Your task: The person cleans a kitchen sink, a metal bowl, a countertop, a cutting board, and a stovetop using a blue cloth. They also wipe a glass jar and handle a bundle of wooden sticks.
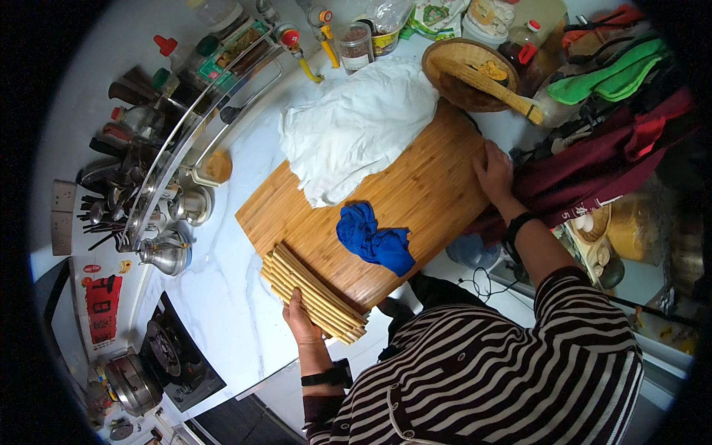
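A bundle of thin bamboo sticks, side by side like a rack or mat (311, 295), lies at the near left corner of a large wooden board (434, 178). My left hand (302, 317) rests on the bundle's outer edge, thumb on top, fingers hidden underneath. My right hand (494, 171) is at the board's right edge, thumb and fingers near its rim; whether it grips the board is unclear. A crumpled blue cloth (375, 239) lies on the board between the hands. Beyond it, a white cloth (361, 122) covers the board's far part and some of the marble counter.
A woven basket (434, 72) with a bamboo whisk (484, 83) stands behind the board. Left are a wire shelf (192, 133) with bottles, a metal kettle (167, 253) and a stove (172, 350). A maroon apron (584, 167) hangs at right.
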{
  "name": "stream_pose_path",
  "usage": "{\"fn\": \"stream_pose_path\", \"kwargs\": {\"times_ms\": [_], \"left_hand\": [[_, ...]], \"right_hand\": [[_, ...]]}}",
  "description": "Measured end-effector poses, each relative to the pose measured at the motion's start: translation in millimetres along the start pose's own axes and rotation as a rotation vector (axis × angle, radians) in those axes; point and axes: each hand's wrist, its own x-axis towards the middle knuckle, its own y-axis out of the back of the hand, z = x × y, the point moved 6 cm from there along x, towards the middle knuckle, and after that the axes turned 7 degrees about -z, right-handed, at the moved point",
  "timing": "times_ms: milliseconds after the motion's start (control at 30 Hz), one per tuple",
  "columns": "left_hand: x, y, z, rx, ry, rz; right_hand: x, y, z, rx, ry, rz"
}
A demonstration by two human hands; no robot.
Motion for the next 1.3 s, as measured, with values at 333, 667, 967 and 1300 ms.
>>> {"fn": "stream_pose_path", "kwargs": {"times_ms": [333,667,967,1300], "left_hand": [[1.9,-2.4,2.4,-0.028,0.050,-0.031],[-1.4,-1.5,0.1,-0.040,-0.049,-0.145],[-10.9,35.2,11.4,-0.133,-0.058,-0.102],[-116.2,172.3,60.6,-0.168,-0.262,0.264]], "right_hand": [[8.8,2.0,-10.9,-0.080,-0.064,-0.062],[10.2,-12.5,-5.9,-0.183,-0.155,-0.369],[9.1,-10.4,-41.7,-0.043,-0.127,-0.415],[-162.5,-26.3,-371.2,0.951,0.473,-0.923]]}}
